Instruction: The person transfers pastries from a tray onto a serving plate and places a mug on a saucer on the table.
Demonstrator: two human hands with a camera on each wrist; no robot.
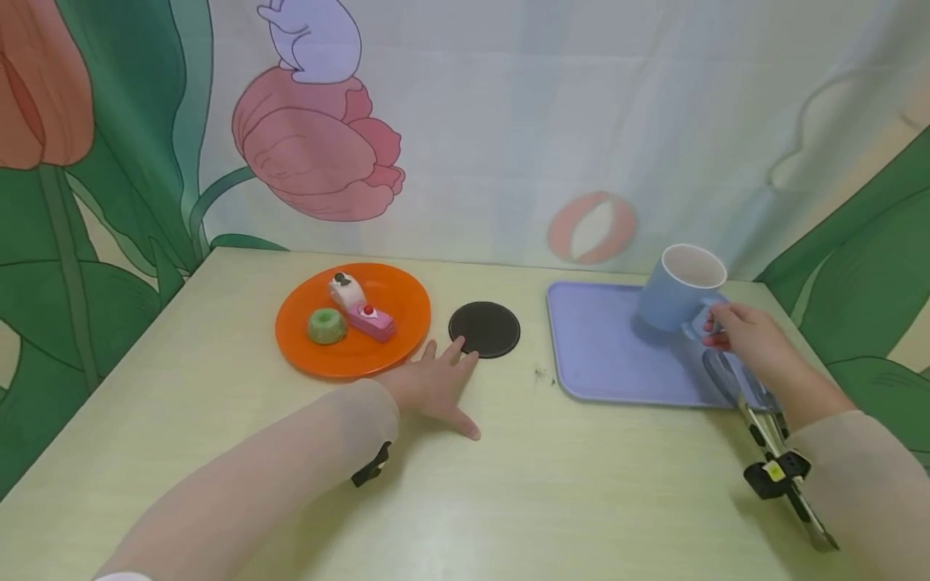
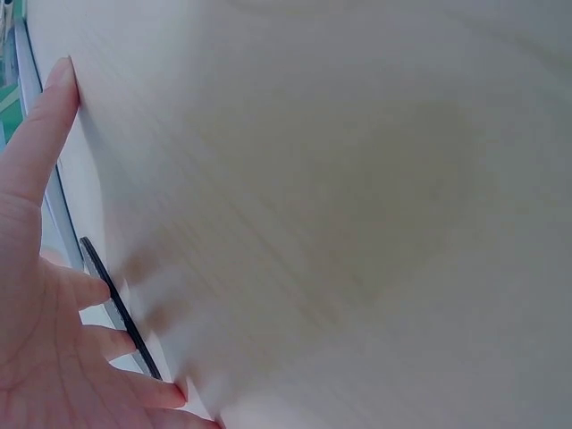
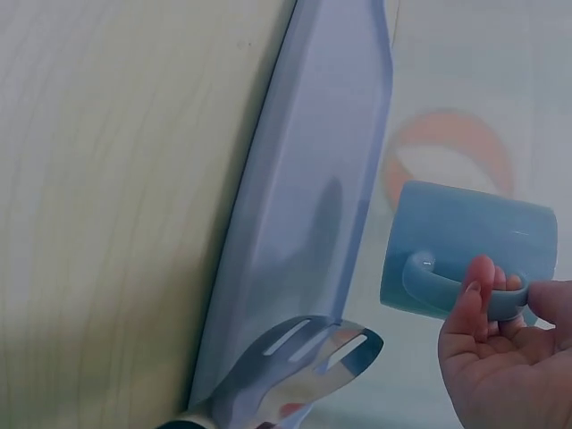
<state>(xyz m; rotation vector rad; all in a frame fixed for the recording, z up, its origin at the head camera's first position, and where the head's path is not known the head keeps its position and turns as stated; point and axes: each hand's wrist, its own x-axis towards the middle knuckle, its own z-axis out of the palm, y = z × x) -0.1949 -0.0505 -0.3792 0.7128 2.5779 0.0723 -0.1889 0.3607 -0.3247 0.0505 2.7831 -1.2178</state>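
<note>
My right hand (image 1: 748, 335) grips the handle of a light blue mug (image 1: 677, 292). The mug is upright and looks held a little above the lilac tray (image 1: 596, 355); in the right wrist view the fingers curl through the mug's handle (image 3: 429, 284). My left hand (image 1: 434, 386) lies low over the table, palm down with fingers spread, holding nothing. Its fingertips reach the near edge of a round black coaster (image 1: 484, 329), which shows as a thin dark edge behind the fingers in the left wrist view. Beside that hand is an orange plate (image 1: 305, 355).
Toy sweets lie on the plate: a green ring (image 1: 326, 326), a white piece (image 1: 345, 290) and a pink cake slice (image 1: 373, 322). A slotted metal utensil (image 3: 299, 362), seemingly tongs, rests over the tray's front right, under my right forearm. A printed curtain (image 1: 472, 121) hangs behind the table.
</note>
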